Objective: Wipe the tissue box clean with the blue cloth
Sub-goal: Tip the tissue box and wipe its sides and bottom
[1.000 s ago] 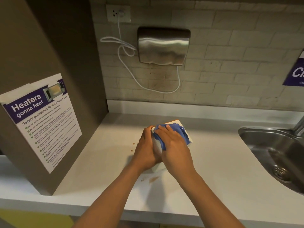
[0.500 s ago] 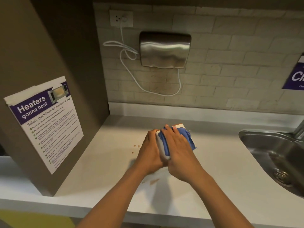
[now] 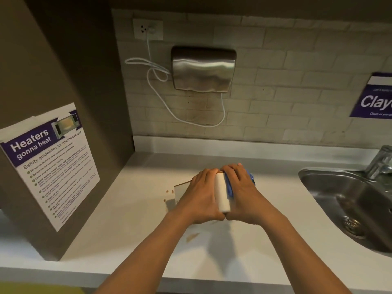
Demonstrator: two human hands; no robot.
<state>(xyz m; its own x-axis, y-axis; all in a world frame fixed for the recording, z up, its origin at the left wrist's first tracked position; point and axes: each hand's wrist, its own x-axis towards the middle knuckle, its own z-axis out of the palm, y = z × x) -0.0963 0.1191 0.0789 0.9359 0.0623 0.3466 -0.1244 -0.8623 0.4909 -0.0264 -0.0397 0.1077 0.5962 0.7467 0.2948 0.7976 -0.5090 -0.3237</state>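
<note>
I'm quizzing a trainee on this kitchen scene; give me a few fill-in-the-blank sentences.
1. The right hand presses a ____ cloth on the tissue box.
2. The left hand grips the box's ____ side.
3. A steel ____ is set in the counter at the right.

Missing: blue; left; sink

**Open counter ahead, walls at left and back**

The white countertop (image 3: 135,211) lies bare left of and in front of the hands. A brown cabinet side panel (image 3: 63,66) blocks the left, the steel sink basin (image 3: 350,200) drops away right, and a tiled wall (image 3: 286,60) closes the back.
</note>
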